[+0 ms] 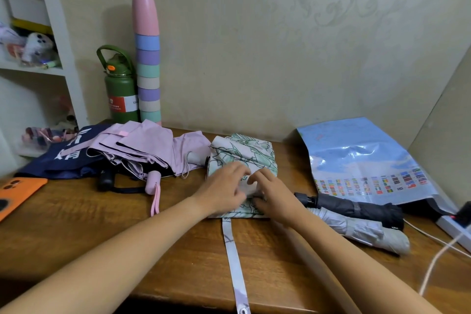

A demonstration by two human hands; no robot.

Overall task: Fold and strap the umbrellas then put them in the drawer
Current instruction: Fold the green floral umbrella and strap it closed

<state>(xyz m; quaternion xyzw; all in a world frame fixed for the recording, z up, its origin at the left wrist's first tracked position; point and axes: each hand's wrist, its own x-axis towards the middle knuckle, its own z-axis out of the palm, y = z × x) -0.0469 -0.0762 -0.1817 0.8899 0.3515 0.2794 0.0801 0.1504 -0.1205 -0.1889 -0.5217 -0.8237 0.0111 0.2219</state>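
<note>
a strap (235, 262) is laid flat on the desk (76, 224), running from the near edge up to the floral umbrella (244, 155), which is seen at the middle of the desk. the floral umbrella is pressed down by both hands: the left hand (224, 190) is set on its near left part with fingers curled into the fabric, and the right hand (274, 195) is set just beside it, fingers bent and pinching the folds. to the right, a grey umbrella (362, 229) and a black umbrella (356, 208) are laid rolled, touching each other. an orange phone (17, 194) is seen at the left edge. farther left, a pink umbrella (153, 150) is spread loosely over a navy umbrella (61, 160). a map (356, 158) is propped at the right. against the wall, a green bottle (119, 89) and stacked cups (147, 58) are stood.
</note>
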